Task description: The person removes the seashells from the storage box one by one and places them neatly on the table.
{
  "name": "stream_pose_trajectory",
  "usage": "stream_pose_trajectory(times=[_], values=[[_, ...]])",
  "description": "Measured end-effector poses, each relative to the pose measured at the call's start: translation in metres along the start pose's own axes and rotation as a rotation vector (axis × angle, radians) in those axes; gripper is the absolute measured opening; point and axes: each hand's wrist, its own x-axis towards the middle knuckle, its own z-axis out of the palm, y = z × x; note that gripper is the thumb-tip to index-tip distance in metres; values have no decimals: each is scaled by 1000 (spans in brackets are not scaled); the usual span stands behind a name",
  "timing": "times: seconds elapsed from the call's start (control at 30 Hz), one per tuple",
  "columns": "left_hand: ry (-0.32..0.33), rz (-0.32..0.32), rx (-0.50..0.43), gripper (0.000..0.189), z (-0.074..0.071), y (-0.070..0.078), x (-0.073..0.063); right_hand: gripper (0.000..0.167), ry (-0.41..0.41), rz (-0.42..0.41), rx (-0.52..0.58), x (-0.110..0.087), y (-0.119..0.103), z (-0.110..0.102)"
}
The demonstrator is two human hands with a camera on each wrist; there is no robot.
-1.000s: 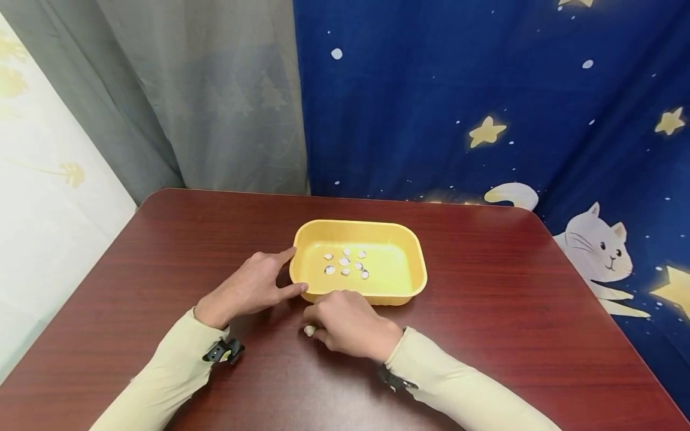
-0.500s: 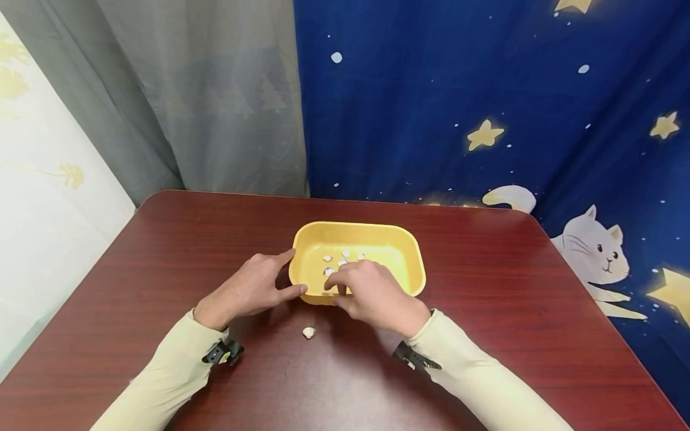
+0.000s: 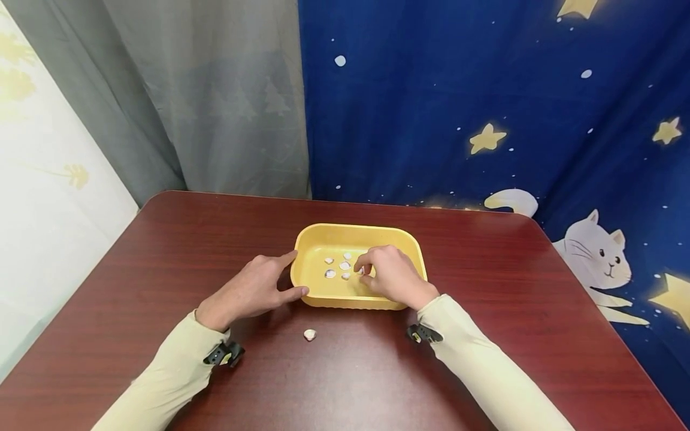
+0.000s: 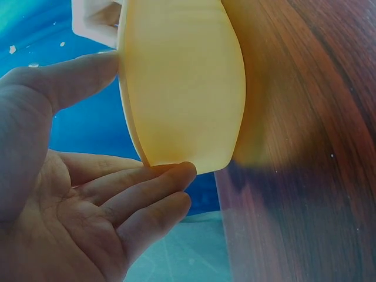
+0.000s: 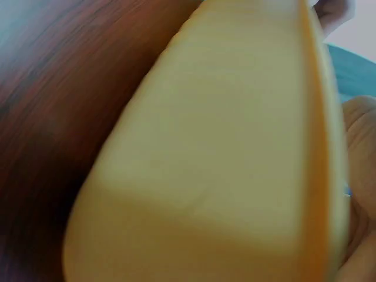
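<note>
The tub [image 3: 356, 304] is sitting on the table [image 3: 512, 335], with the back edge of the table behind it. Some shells [image 3: 345, 266] are lying on the bottom of the tub, near one another, mostly in its left half. One lone shell [image 3: 309, 335] is lying outside on the table, in front of the tub and toward its left end. The left grip [image 3: 250, 286] is touching the left end of the tub. The right grip [image 3: 395, 274] is hanging over the right part, and the rightmost shell [image 3: 361, 271] in sight is showing at its tips. Behind the table, one curtain [image 3: 242, 120] is hanging on the left and another curtain [image 3: 404, 120] on the right.
</note>
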Motion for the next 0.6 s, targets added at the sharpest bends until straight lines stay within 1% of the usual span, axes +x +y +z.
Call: stream_pose_trajectory(times=[0.2,0.33,0.6], values=[[2,-1,-2,71,0,0,0,14,-79,82,-2,4,9,5],[-1,0,-3,71,0,0,1,16,-116,129,-2,7,13,8],[13,6,-2,71,1,-2,0,17,-142,133,-41,10,19,15]])
